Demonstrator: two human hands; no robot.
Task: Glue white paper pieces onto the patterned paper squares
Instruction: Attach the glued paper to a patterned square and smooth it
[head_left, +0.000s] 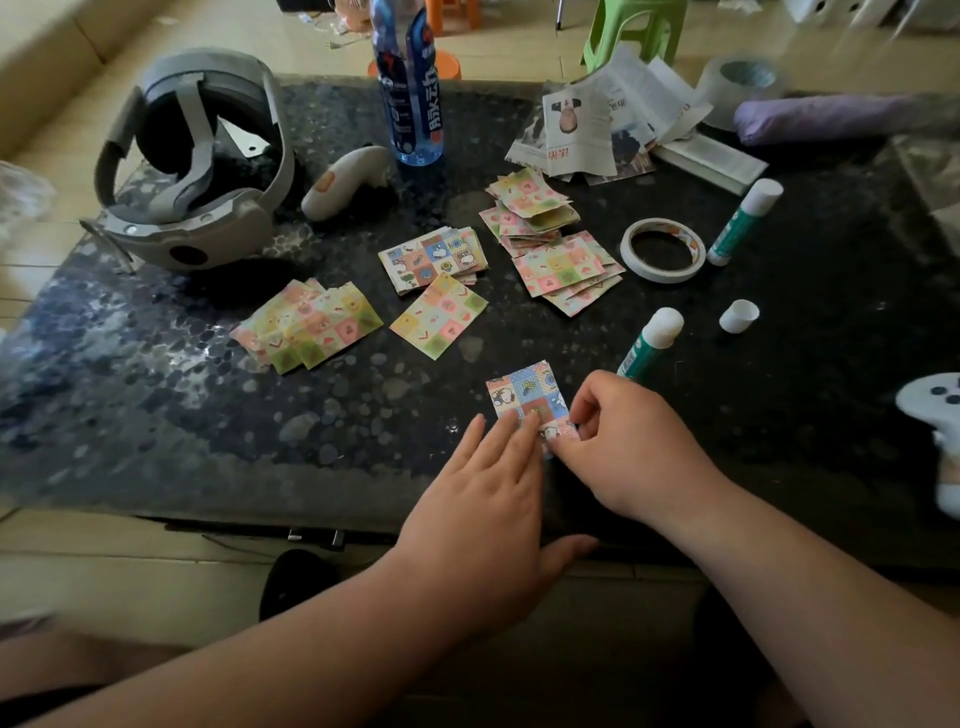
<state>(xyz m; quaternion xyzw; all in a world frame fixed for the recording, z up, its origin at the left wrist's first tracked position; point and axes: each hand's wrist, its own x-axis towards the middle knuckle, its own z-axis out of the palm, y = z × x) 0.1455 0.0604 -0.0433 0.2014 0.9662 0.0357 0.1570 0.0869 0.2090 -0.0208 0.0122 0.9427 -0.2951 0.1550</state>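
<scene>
Writing in Chinese runs down the blue bottle (410, 88) at the far side; the smaller print is too blurred to read. My left hand (483, 499) lies flat, its straight fingers pressing the nearest patterned square (524, 397), and my right hand (628, 441) pinches that square's near right corner between thumb and forefinger. It lies on a dark speckled table (156, 389), with a glue stick (649, 343) just to its right and pale floor tiles (498, 57) beyond.
</scene>
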